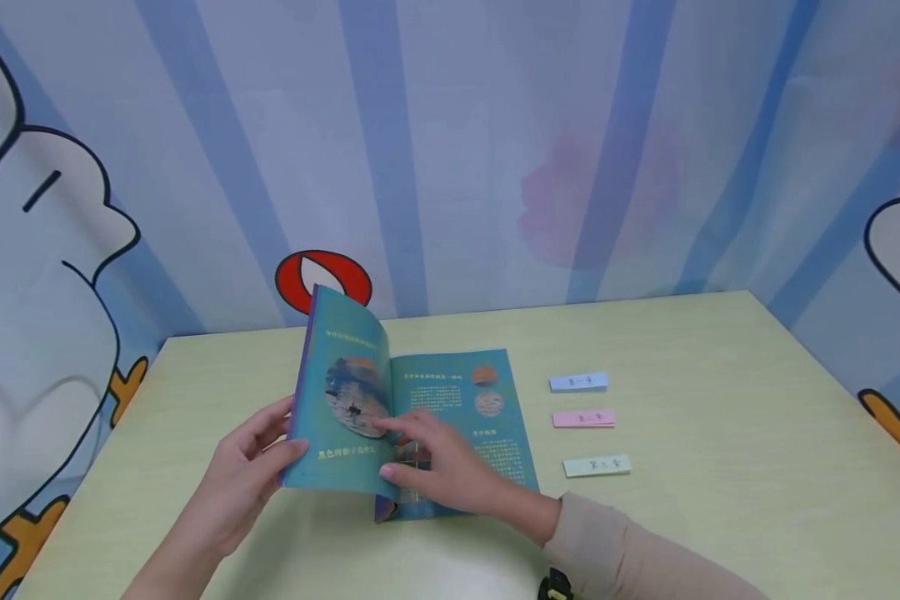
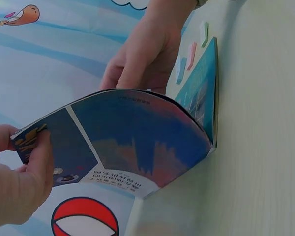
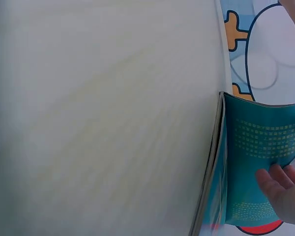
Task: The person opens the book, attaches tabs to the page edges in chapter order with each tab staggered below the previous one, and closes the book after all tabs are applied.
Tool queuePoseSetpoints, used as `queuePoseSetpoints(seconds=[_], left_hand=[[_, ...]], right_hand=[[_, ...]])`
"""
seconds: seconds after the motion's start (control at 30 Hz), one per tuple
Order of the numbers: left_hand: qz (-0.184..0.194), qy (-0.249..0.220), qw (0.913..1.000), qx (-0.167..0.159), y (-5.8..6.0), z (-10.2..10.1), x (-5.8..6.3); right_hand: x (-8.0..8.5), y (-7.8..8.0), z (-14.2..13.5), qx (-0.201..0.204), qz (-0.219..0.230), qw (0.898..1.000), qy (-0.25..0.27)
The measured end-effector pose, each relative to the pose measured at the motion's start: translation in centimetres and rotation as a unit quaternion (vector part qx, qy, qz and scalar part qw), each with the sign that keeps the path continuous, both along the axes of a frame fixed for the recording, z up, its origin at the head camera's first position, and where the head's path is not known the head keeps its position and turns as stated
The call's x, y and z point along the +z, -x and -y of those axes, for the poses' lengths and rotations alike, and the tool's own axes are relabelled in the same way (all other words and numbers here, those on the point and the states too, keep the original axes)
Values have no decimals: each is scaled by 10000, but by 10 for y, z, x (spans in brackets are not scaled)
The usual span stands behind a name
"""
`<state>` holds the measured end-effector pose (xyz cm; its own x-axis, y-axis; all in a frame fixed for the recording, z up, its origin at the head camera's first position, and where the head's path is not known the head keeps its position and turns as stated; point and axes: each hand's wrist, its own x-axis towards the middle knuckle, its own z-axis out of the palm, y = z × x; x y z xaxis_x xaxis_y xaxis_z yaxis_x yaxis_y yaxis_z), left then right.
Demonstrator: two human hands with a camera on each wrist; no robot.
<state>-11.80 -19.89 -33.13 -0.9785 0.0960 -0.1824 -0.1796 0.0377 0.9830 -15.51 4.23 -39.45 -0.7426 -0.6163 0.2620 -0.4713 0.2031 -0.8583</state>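
A teal booklet (image 1: 457, 375) lies spread on the table, its left part lifted and bowed upward. With thumb and fingers, my left hand (image 1: 247, 467) pinches the outer edge of that raised part. The left wrist view shows the dark blue outer side (image 2: 142, 132) of the lifted part, with the left hand (image 2: 24, 177) at its far end. My right hand (image 1: 442, 462) reaches over the lower right page, fingers extended onto the raised left page near the round picture (image 1: 352, 396). In the right wrist view, the right hand's fingers (image 3: 273, 184) touch the teal page, holding nothing.
Right of the booklet, three labelled paper slips lie in a column: a blue slip (image 1: 578, 382), a pink slip (image 1: 583, 418) and a green slip (image 1: 597, 466). The pale table (image 1: 690, 383) meets a blue striped backdrop (image 1: 465, 167) behind. A dark object (image 1: 555, 585) shows beside the right sleeve.
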Motion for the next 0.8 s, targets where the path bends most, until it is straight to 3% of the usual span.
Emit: queuePoseSetpoints(seconds=[0.33,0.47,0.8], left_hand=[[112,-98,9993,329,1,32,-6],[161,-24,9989,448,2,44,-12],[798,-46,9944,695,5,73,-26]], right_hand=[[-7,-5,8,488,256,9980,-321],[-7,-6,11,688,50,9951,-703],[-2,-7,17,1379,-365,9686,-2035]])
